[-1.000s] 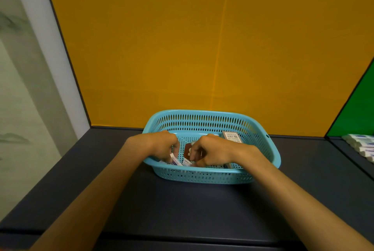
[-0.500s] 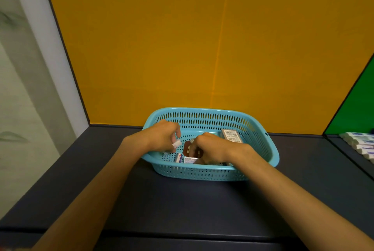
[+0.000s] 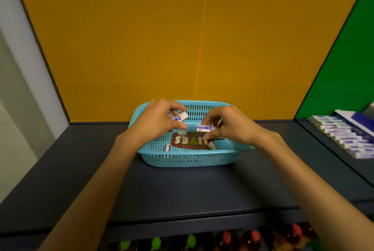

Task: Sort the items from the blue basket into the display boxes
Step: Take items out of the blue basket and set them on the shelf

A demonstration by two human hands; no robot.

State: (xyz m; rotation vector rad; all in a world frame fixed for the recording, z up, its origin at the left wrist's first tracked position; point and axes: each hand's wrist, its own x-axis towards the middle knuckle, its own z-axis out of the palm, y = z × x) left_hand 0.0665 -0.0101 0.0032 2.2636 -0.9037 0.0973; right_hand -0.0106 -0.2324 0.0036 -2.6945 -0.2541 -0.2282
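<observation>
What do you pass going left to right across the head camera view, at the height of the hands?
Left hand → small white eraser it pinches → white eraser the right hand pinches → right hand → row of white boxed erasers far right.

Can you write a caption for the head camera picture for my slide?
Left hand and right hand each lift an eraser from the blue basket.
</observation>
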